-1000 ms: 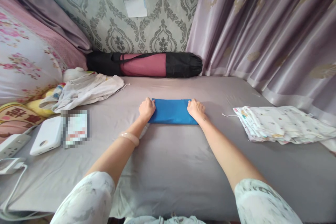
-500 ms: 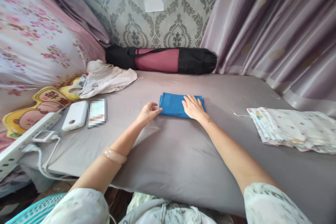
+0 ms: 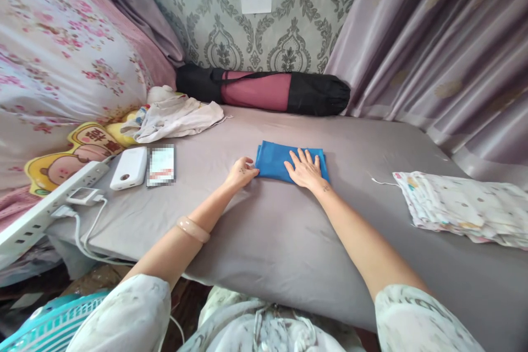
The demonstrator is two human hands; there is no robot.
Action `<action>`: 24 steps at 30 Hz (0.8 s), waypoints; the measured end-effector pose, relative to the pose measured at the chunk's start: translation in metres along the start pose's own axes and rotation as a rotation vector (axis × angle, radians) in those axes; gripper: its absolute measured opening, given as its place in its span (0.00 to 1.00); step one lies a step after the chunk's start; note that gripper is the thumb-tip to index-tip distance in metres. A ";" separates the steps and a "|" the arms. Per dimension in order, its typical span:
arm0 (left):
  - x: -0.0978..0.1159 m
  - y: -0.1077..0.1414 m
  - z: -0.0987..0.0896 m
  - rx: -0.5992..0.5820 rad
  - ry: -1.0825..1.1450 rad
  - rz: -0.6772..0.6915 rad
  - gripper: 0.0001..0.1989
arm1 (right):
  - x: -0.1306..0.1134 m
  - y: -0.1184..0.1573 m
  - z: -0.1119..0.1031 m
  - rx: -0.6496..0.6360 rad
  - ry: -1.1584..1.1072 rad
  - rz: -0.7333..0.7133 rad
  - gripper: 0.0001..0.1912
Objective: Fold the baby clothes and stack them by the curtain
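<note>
A folded blue cloth (image 3: 272, 160) lies flat on the grey bed sheet in front of me. My right hand (image 3: 306, 169) rests palm down on its right half, fingers stretched and spread. At the cloth's lower left corner is my left hand (image 3: 241, 172), its fingers curled and its thumb tip against the edge. It appears to pinch that corner, though the fingertips are partly hidden. A pale bangle (image 3: 193, 229) circles my left forearm.
A black and pink roll bag (image 3: 256, 91) lies along the wall. Left are a crumpled white cloth (image 3: 177, 116), a power bank (image 3: 128, 168), a blurred card (image 3: 161, 165) and a power strip (image 3: 84, 182) with cables. Folded patterned fabric (image 3: 462, 206) lies right.
The view has shifted slightly, so the whole scene sits a little to the right. My right hand has slid slightly left on the cloth and its fingers have spread. My left hand stays at the corner.
</note>
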State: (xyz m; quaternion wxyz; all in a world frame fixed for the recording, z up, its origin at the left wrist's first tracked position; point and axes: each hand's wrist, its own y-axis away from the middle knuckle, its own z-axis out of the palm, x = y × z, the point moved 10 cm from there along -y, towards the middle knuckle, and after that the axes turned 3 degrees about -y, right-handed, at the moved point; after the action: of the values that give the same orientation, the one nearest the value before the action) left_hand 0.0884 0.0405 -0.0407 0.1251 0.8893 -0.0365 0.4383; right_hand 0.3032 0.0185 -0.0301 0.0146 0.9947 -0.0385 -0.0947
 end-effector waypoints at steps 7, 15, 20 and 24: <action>0.043 0.013 0.001 0.066 -0.566 0.199 0.20 | -0.002 0.002 -0.003 0.004 -0.011 -0.009 0.34; 0.115 0.011 0.060 0.087 -0.654 0.626 0.22 | -0.010 0.005 -0.024 0.059 -0.034 -0.066 0.29; 0.102 -0.007 0.085 0.059 -0.784 0.608 0.27 | -0.010 0.011 -0.016 0.044 0.028 -0.097 0.29; 0.082 -0.017 0.088 -0.002 -0.812 0.525 0.29 | -0.006 0.011 -0.007 0.035 0.024 -0.088 0.29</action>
State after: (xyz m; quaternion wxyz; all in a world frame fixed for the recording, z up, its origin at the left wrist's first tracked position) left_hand 0.2097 0.0382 -0.0306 -0.0133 0.9492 -0.3060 0.0726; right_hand 0.2974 0.0086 -0.0219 -0.0067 0.9966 0.0038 -0.0824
